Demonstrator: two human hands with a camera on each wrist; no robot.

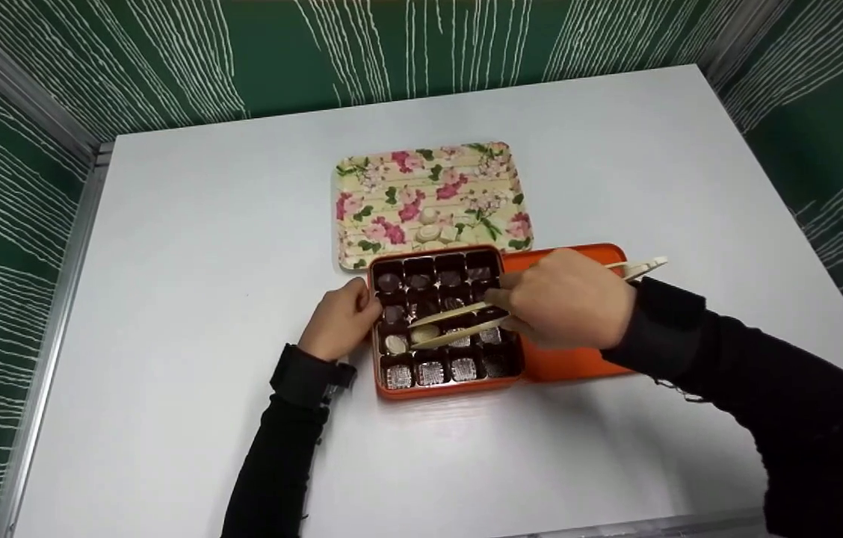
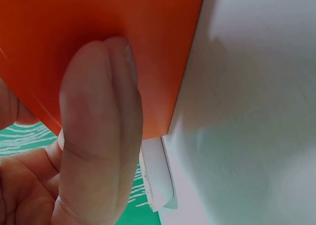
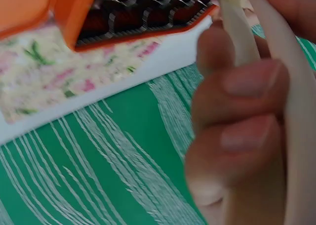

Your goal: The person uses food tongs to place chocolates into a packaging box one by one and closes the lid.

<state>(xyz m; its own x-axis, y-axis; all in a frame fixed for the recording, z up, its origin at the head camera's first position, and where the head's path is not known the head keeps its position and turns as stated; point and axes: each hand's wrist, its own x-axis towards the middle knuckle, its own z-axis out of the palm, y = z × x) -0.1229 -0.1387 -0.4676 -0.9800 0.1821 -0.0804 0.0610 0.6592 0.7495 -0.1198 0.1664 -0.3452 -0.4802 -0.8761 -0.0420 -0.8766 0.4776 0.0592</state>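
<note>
An orange box (image 1: pixel 445 391) with a dark divided insert stands on the table. My left hand (image 1: pixel 339 323) holds its left wall, fingers (image 2: pixel 91 126) flat against the outside. My right hand (image 1: pixel 571 299) grips pale tongs (image 1: pixel 459 335) over the box. The tongs' tips lie on either side of a pale chocolate (image 1: pixel 425 333) in the third row's second compartment; whether they touch it, I cannot tell. Another pale chocolate (image 1: pixel 396 344) sits in the compartment to its left. Dark chocolates (image 1: pixel 389 282) fill the back rows, and several front compartments show bare shiny bottoms.
Behind the box lies a floral tray (image 1: pixel 362 196), with a few pale chocolates (image 1: pixel 429 234) near its front edge. The box's orange lid (image 1: pixel 567 365) lies open to the right, under my right hand. Green walls with white streaks stand around the white table (image 1: pixel 190 299).
</note>
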